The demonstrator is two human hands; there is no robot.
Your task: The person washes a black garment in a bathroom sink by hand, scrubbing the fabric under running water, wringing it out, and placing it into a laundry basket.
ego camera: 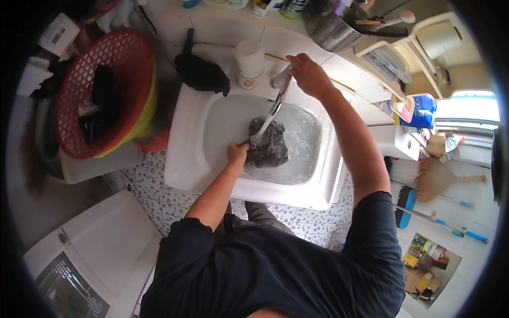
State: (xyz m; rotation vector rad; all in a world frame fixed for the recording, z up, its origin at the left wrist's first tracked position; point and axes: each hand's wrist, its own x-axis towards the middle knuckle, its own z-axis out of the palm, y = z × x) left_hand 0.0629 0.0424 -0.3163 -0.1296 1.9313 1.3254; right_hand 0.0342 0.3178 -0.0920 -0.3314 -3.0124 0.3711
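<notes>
Water runs from the chrome faucet (pixel 281 95) into the white sink (pixel 187 159), which holds a pool of water. Under the stream lies a dark wet cloth (pixel 269 149), partly in the water. My left hand (pixel 237 154) pinches this cloth by its left edge. My right hand (pixel 309 75) is up at the faucet's handle, with its fingers on it. Another black cloth (pixel 203 73) drapes over the sink's back left corner. A white cup (pixel 249 59) stands on the back rim, beside the faucet.
To the left, a red plastic basket (pixel 137 51) with dark cloths rests in a yellow one (pixel 149 115). A metal pot (pixel 332 31) is on the ledge behind the sink. A straw broom (pixel 435 179) and a blue brush (pixel 405 207) are at the right wall.
</notes>
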